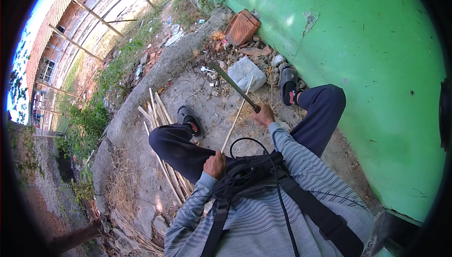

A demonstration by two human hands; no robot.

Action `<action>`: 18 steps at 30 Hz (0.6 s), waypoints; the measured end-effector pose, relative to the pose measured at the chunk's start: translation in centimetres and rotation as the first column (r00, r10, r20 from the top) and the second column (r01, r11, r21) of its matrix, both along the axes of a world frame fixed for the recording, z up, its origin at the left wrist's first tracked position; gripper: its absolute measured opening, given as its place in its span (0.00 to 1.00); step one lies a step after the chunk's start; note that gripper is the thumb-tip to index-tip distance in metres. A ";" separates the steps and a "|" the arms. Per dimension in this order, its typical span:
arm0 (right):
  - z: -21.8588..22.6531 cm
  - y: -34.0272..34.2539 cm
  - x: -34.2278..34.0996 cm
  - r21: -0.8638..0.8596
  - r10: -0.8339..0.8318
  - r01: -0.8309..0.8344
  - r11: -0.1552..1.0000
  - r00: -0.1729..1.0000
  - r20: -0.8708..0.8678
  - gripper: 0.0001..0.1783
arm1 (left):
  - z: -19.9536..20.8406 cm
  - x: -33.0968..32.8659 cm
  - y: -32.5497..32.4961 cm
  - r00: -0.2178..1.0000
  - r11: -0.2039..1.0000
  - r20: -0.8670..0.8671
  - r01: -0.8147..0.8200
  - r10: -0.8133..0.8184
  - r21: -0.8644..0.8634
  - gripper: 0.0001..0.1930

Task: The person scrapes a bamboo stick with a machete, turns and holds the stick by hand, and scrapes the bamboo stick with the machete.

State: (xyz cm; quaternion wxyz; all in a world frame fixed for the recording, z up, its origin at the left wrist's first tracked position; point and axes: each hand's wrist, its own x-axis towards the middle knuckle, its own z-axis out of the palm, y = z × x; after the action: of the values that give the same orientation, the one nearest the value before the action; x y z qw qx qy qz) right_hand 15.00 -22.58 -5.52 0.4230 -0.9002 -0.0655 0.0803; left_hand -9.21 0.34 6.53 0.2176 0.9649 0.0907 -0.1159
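My left hand [215, 164] is closed around the lower end of a thin pale bamboo strip [234, 125], close to my left thigh. The strip slants away from me, and its far end shows in front of a pale stone block [244, 72]. In my right hand [264, 115] is the handle of a machete [231, 82], gripped over my right knee's inner side. Its dark blade points up and to the left, crossing the strip in view; whether they touch I cannot tell. More bamboo strips [157, 109] lie on the ground beside my left leg.
A green wall [372, 68] rises close on my right. Rubble and an orange roof tile [242, 27] lie ahead at its foot. A low concrete kerb [160, 66] curves along the left, with plants [87, 122] beyond. A black cable [282, 200] hangs over my front.
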 end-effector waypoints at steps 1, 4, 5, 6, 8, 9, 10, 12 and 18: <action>0.4 -0.5 1.3 -0.015 -0.039 0.038 0.999 0.997 -0.064 0.14 | 0.6 -0.3 0.1 1.000 1.000 -0.018 0.008 -0.008 -0.003 0.13; 0.5 -1.3 1.8 -0.015 -0.103 0.102 0.995 0.990 -0.095 0.14 | 0.3 -0.9 0.4 0.998 1.000 -0.070 0.004 -0.005 -0.008 0.13; 0.4 -0.9 1.4 -0.018 -0.112 0.111 0.994 0.991 -0.071 0.14 | 0.0 -0.9 0.4 0.994 1.000 -0.108 -0.008 0.007 -0.009 0.13; 0.4 -0.6 1.2 -0.021 -0.119 0.118 0.993 0.992 -0.046 0.15 | -0.4 -0.6 0.6 0.995 1.000 -0.103 -0.010 0.009 -0.012 0.13; -0.7 -0.2 0.1 -0.005 -0.100 0.100 0.995 0.990 -0.097 0.15 | -0.7 -0.6 0.6 0.998 1.000 -0.067 0.011 -0.010 0.002 0.13; -0.8 0.3 -0.4 0.028 -0.115 0.117 0.993 0.991 -0.068 0.15 | -0.4 -0.5 0.5 0.998 1.000 -0.068 0.007 -0.007 0.002 0.13; -0.8 0.6 -0.7 0.061 -0.130 0.132 0.989 0.991 -0.039 0.15 | -0.1 -0.4 0.3 0.998 1.000 -0.056 0.004 -0.004 0.010 0.13; -0.9 -0.4 1.2 -0.019 -0.138 0.137 0.990 0.985 -0.100 0.15 | 0.7 -1.1 0.2 0.999 1.000 -0.050 0.009 -0.008 0.018 0.13; 0.4 -1.3 2.0 -0.137 -0.098 0.089 0.987 0.993 -0.062 0.16 | 0.2 -1.8 1.1 0.986 0.999 -0.158 -0.047 0.049 0.019 0.14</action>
State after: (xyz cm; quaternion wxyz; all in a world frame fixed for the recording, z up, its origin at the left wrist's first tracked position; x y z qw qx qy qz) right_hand 16.99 -23.86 -5.16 0.3668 -0.9254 -0.0030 0.0951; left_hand -10.97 1.46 6.78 0.2050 0.9518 0.1318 -0.1862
